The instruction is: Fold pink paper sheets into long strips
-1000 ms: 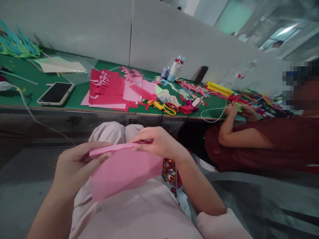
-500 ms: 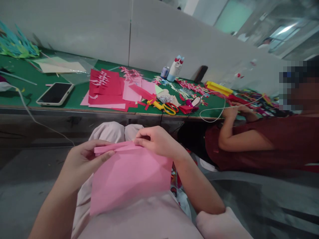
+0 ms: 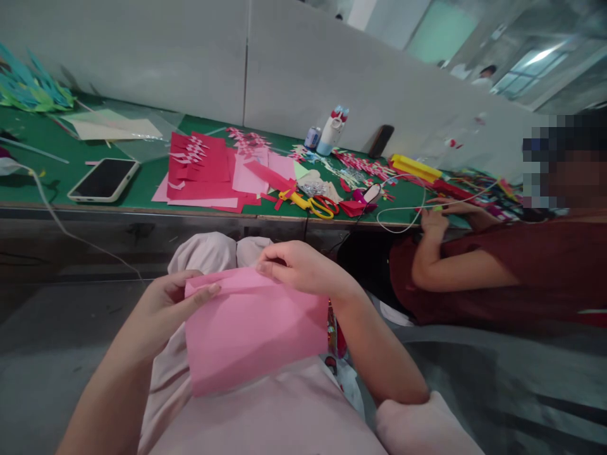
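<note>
So the pink sheet (image 3: 260, 328) is up over the lap (image 3: 202, 251), on the near side of the green table (image 3: 145, 193), and its folded top edge is what just changed. A second ago that fold stood up as a narrow band, now it's tipped flatter toward the camera and the crease is harder to make out. My read is the fold is being adjusted rather than finished, cos it doesn't look pressed down hard yet.

Left hand (image 3: 161, 309) is pinching the left end of that edge, thumb in front and fingers tucked behind. Right hand (image 3: 303, 268) has thumb and forefinger pinched on the edge further along, other fingers curled in.

Compared with half a second back, the sheet's lower left corner has come up and inward, while the right hand has barely budged. On the table the red paper (image 3: 215, 158), yellow scissors (image 3: 303, 201) and phone (image 3: 104, 180) look the same. Off to the right, the co-worker's hand (image 3: 434, 222) has shifted a little
</note>
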Motion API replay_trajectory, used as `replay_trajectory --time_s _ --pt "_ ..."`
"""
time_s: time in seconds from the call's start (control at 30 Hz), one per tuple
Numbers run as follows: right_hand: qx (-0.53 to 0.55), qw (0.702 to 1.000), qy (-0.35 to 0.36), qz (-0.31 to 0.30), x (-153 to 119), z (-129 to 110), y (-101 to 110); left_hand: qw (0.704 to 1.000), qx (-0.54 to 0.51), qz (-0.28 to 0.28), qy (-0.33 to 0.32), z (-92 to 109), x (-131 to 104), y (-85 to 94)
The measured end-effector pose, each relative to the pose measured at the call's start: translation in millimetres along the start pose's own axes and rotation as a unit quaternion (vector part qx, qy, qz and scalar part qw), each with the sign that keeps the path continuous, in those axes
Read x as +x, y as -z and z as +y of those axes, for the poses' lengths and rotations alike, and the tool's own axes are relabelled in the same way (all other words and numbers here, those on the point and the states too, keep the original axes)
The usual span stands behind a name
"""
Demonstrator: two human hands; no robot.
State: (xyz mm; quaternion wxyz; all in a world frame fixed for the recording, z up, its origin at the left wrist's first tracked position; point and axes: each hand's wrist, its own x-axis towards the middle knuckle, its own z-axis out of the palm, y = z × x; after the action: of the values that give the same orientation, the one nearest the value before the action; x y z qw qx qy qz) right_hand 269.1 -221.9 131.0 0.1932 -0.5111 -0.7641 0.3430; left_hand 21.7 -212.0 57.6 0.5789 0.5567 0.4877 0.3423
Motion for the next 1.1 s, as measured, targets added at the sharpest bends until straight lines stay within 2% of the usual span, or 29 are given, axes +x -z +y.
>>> replay_trajectory --time_s 0.07,0.17,0.33,0.43,0.53,0.67,0.77,0.87,0.97,1.03,1.1 --pt "0.015 1.0 -0.014 -0.001 0.1 0.7 2.0 0.998 -0.033 -0.022 0.04 0.2 0.0 -1.4" --pt "0.028 0.999 -0.021 -0.02 -0.7 4.2 8.3 0.993 -0.082 -0.02 0.079 1.6 0.3 -3.7" --pt "0.052 0.996 -0.032 -0.059 -10.3 16.9 27.5 0.992 -0.092 0.02 0.085 3.9 2.1 -1.4" --pt "0.091 0.993 -0.055 -0.058 -19.3 28.8 33.7 0.991 -0.086 0.055 0.091 2.9 2.8 2.4" --pt "0.126 0.989 -0.081 -0.012 -25.7 39.7 27.6 0.987 -0.089 0.077 0.108 -1.1 3.6 5.4" --pt "0.1 0.979 -0.118 0.133 -27.9 43.7 6.7 0.99 -0.024 0.098 0.1 -6.1 4.9 7.6" --pt "0.069 0.97 -0.111 0.205 -27.3 40.4 -6.4 0.988 0.05 0.113 0.094 -1.4 4.0 7.8" --pt "0.094 0.96 -0.093 0.245 -25.5 38.2 -12.8 0.98 0.11 0.131 0.097 9.8 0.8 5.6" --pt "0.167 0.939 -0.103 0.282 -22.6 40.9 -14.7 0.977 0.12 0.148 0.096 18.4 -2.5 2.3" --pt "0.247 0.917 -0.133 0.282 -21.0 45.6 -15.0 0.977 0.11 0.157 0.09 19.3 -3.4 1.0" --pt "0.328 0.896 -0.16 0.253 -20.2 51.6 -15.6 0.978 0.097 0.162 0.086 16.5 -2.8 1.0"
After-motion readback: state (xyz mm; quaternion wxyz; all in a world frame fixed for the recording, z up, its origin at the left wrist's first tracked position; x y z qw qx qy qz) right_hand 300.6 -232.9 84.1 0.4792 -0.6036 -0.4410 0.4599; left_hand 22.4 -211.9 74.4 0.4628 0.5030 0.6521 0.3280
